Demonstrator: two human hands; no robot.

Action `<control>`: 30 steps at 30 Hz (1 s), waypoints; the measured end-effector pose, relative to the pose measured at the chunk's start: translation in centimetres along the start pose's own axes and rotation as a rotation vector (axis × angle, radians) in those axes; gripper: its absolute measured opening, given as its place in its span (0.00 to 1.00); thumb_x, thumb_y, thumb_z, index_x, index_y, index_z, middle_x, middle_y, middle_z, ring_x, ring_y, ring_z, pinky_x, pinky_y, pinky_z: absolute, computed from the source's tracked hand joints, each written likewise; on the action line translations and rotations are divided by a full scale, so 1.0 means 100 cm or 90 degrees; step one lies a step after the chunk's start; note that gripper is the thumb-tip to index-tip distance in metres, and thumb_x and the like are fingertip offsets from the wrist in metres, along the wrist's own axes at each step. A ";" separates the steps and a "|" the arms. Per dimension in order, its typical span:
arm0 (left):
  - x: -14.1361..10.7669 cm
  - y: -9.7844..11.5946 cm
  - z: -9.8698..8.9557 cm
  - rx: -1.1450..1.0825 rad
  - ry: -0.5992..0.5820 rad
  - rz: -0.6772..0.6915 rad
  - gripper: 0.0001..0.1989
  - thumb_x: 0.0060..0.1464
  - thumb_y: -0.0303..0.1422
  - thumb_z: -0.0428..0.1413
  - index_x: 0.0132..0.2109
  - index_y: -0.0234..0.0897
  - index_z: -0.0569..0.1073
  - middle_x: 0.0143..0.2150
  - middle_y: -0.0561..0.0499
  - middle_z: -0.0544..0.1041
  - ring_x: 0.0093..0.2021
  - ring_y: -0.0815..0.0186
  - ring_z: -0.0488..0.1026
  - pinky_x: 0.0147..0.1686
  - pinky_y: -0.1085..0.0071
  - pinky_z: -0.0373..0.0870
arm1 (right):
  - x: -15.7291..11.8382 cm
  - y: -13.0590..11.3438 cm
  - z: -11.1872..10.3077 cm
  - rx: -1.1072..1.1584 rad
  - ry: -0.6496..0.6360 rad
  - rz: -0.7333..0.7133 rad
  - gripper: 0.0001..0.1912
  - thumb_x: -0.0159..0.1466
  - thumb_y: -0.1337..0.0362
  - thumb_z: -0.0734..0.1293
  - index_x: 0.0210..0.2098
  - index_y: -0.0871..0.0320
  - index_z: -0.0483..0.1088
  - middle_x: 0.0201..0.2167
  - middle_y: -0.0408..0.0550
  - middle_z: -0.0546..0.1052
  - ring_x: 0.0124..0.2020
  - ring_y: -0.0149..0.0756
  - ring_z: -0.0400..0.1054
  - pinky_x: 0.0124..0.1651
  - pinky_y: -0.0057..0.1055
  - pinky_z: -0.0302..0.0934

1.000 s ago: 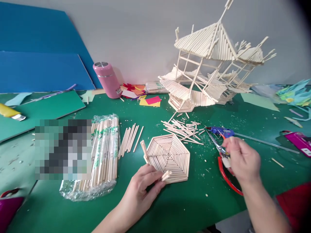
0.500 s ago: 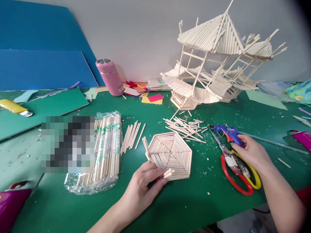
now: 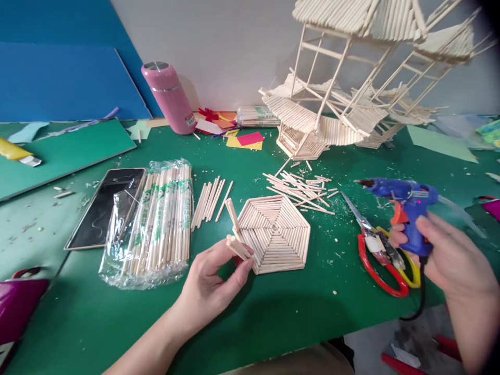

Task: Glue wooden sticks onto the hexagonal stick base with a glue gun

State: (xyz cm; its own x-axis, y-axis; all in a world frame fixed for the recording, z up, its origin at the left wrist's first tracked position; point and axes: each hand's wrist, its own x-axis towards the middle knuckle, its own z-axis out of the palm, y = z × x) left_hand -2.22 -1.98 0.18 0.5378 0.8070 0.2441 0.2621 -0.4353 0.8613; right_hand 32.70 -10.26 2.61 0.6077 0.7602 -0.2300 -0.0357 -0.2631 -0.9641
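Observation:
My left hand (image 3: 219, 278) is closed in a pinch on a small bundle of wooden sticks (image 3: 239, 247), beside the left edge of a hexagonal stick panel (image 3: 279, 234). Another short stick bundle (image 3: 232, 213) stands up at the panel's left corner. In my right hand (image 3: 449, 250), fingers wrapped round the handle, is a blue glue gun (image 3: 406, 195) with an orange trigger. Its nozzle points left, above the table. Under the gun lie scissors (image 3: 377, 255) with red and yellow handles. Loose sticks (image 3: 300, 190) are scattered behind the panel.
A stick pavilion model (image 3: 332, 104) stands at the back right. Bagged sticks (image 3: 160, 224) overlap a phone (image 3: 105, 208) on the left, near a row of loose sticks (image 3: 211, 200). A pink flask (image 3: 167, 96) stands at the back. A yellow cutter (image 3: 15, 151) lies far left.
My right hand has lifted the glue gun off the table, above the scissors. My left hand has shifted left with its stick bundle, now tilted by the panel's left edge. The view has tipped downward.

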 end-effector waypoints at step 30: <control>0.004 -0.002 0.004 -0.013 0.036 -0.012 0.09 0.51 0.22 0.54 0.38 0.39 0.73 0.35 0.54 0.76 0.37 0.70 0.74 0.37 0.76 0.71 | -0.083 0.029 0.064 -0.475 -0.235 -0.293 0.14 0.57 0.54 0.65 0.39 0.52 0.74 0.31 0.45 0.79 0.30 0.38 0.74 0.30 0.22 0.70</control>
State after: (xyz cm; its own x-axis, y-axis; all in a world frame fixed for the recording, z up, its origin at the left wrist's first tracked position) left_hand -1.78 -1.77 -0.03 0.4861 0.8367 0.2522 0.2546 -0.4116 0.8751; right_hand 22.47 -13.54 0.90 0.1425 0.9898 0.0003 0.7384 -0.1061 -0.6660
